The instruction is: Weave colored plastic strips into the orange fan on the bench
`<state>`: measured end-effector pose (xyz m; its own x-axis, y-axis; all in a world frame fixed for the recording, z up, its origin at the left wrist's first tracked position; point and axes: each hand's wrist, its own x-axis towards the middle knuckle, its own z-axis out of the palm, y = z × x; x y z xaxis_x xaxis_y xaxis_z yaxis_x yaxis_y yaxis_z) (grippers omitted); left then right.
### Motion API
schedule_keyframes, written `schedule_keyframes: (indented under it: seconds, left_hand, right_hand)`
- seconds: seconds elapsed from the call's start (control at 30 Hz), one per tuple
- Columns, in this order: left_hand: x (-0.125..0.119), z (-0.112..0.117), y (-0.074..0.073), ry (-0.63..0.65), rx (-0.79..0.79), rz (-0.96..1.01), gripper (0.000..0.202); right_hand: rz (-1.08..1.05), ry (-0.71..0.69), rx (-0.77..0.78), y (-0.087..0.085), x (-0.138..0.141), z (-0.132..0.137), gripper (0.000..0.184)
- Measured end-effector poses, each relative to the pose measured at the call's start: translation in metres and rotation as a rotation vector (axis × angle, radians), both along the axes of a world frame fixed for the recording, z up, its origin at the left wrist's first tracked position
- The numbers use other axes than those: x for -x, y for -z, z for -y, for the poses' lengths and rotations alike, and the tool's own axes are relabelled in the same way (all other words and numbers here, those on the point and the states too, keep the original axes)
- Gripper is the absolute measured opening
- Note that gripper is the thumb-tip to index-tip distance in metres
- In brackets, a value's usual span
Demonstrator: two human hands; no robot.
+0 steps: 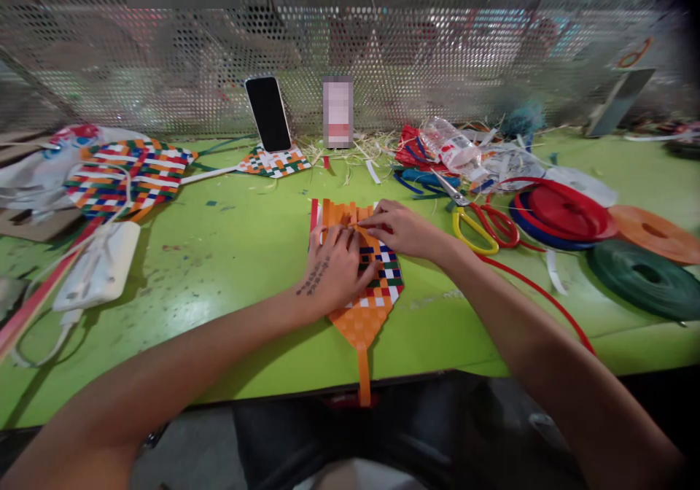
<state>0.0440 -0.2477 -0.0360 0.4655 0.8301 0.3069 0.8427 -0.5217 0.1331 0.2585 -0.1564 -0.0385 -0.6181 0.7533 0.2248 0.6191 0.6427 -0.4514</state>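
Note:
A woven mat of flat plastic strips (361,326) lies on the green table in front of me. It is orange at its pointed near end, with a checkered middle of white, blue, green and orange, and an orange tail runs over the table edge. My left hand (333,271) rests flat across the weave, its thumb spread from the fingers. Along the far edge, my right hand (402,229) has its fingertips pinched at an upright orange strip (353,213). Exactly how the fingertips grip it is partly hidden.
Scissors (462,213) with yellow and red handles lie to the right, near red (574,209), orange (659,233) and green (645,278) strip rolls. A phone (269,114) leans at the back. On the left are a white power bank (101,264) and a woven fan (134,176).

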Motion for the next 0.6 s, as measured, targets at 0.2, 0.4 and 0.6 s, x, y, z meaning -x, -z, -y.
schedule_keyframes:
  seconds: [0.2, 0.4, 0.6]
  left_hand:
    - [0.0004, -0.0001, 0.0, -0.002, 0.011, 0.003, 0.059]
    - [0.0002, -0.0005, 0.0005, 0.002, 0.006, -0.002, 0.059]
    - [-0.0007, 0.0001, -0.0001, -0.006, 0.021, 0.006, 0.058]
  right_hand:
    - [-0.014, 0.009, 0.008, -0.0034, 0.0028, 0.0034, 0.032]
    - [0.024, 0.006, -0.026, -0.0029, 0.004, 0.0026, 0.031]
    - [-0.083, 0.014, 0.006, -0.004, 0.0001, 0.0003, 0.032]
